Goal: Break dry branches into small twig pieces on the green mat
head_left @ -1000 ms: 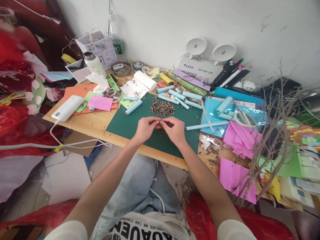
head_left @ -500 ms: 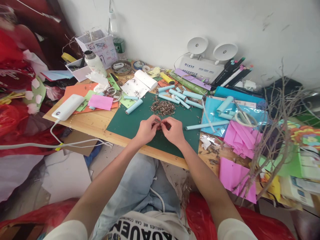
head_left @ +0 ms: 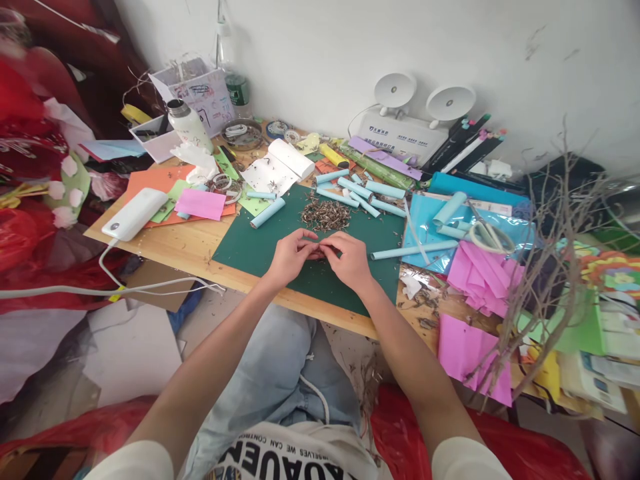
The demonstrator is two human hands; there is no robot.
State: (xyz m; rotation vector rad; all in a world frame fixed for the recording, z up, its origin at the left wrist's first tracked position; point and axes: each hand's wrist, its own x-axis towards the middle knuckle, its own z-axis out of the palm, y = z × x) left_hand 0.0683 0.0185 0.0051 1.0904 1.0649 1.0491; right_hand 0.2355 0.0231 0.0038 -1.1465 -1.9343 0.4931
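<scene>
My left hand (head_left: 293,259) and my right hand (head_left: 349,260) meet fingertip to fingertip over the green cutting mat (head_left: 255,253). Both are pinched closed; whatever lies between the fingers is too small and covered to make out. Just beyond them sits a heap of short brown twig bits (head_left: 326,215). Behind the heap several light blue paper tubes (head_left: 361,193) lie scattered, and one more blue tube (head_left: 268,213) rests to the left. A long thin blue tube (head_left: 415,251) reaches off the mat's right side.
White-handled scissors (head_left: 493,238) lie on a blue packet at right, near pink crepe paper (head_left: 475,353) and upright bare branches (head_left: 555,287). A white power bank (head_left: 135,215) with a cable sits at left. A bottle (head_left: 190,127) and an emergency lamp (head_left: 400,137) stand behind.
The fingers of both hands have shifted slightly against each other, the left hand's index finger lifting and straightening a little. Everything on the table stays put.
</scene>
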